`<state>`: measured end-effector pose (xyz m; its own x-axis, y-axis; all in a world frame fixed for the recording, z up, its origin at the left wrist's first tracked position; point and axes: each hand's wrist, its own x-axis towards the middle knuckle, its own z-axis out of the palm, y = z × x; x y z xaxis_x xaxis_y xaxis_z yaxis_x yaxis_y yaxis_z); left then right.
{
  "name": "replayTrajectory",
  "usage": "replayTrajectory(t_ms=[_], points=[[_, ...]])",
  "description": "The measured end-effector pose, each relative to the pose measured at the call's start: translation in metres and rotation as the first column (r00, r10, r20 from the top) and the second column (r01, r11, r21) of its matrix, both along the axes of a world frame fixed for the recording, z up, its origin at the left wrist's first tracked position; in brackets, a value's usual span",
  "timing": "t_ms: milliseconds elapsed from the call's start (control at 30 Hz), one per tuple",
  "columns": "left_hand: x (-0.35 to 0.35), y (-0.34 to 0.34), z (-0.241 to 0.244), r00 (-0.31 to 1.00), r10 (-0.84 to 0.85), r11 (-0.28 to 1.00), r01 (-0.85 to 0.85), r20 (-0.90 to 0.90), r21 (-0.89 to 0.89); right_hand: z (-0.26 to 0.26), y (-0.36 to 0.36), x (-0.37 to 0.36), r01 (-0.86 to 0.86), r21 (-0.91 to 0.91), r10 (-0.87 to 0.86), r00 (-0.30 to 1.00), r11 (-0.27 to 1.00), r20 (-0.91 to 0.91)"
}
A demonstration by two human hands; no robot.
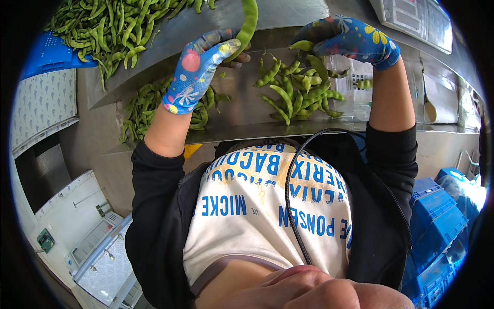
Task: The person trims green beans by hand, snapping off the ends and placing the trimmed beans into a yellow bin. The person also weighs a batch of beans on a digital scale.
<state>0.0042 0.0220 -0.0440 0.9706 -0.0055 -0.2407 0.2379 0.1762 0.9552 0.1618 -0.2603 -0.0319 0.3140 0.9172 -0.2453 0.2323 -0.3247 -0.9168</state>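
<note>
My left hand (220,52), in a blue patterned glove, pinches a long flat green bean pod (249,23) that points upward in the picture. The same kind of glove covers my right hand (332,38). Its fingers are curled around a green bean pod (302,45), whose tip sticks out to the left; its other end is hidden by the glove. Just below my right hand, a loose pile of pods (305,92) lies in a metal trough. Another pile of pods (146,108) lies partly behind my left wrist.
A large heap of green bean pods (115,23) covers the metal table's upper left, beside a blue plastic crate (50,58). A weighing scale (418,23) stands at the upper right. A light spoon-shaped utensil (430,111) lies right of my forearm. Blue crates (436,216) are stacked at lower right.
</note>
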Motion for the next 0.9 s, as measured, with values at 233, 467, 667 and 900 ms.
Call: replayTrajectory(t_ms=[233, 467, 667, 900], points=[[-0.003, -0.003, 0.005, 1.0, 0.009, 0.997, -0.01, 0.006, 0.071, 0.007, 0.002, -0.001, 0.047, 0.143, -0.042, 0.998, 0.989, -0.044], [-0.011, -0.009, 0.037, 0.99, 0.124, 0.985, -0.113, -0.074, 0.131, 0.033, 0.005, -0.015, 0.362, 0.251, -0.272, 0.904, 0.898, -0.33], [0.004, -0.002, 0.019, 0.965, 0.264, 0.964, -0.263, 0.001, -0.033, 0.044, -0.013, 0.027, 0.731, 0.504, -0.382, 0.675, 0.46, -0.631], [0.001, 0.003, 0.006, 0.886, 0.303, 0.938, -0.342, 0.35, 0.055, 0.049, -0.042, 0.09, 0.498, 0.657, -0.368, 0.866, 0.565, -0.339]])
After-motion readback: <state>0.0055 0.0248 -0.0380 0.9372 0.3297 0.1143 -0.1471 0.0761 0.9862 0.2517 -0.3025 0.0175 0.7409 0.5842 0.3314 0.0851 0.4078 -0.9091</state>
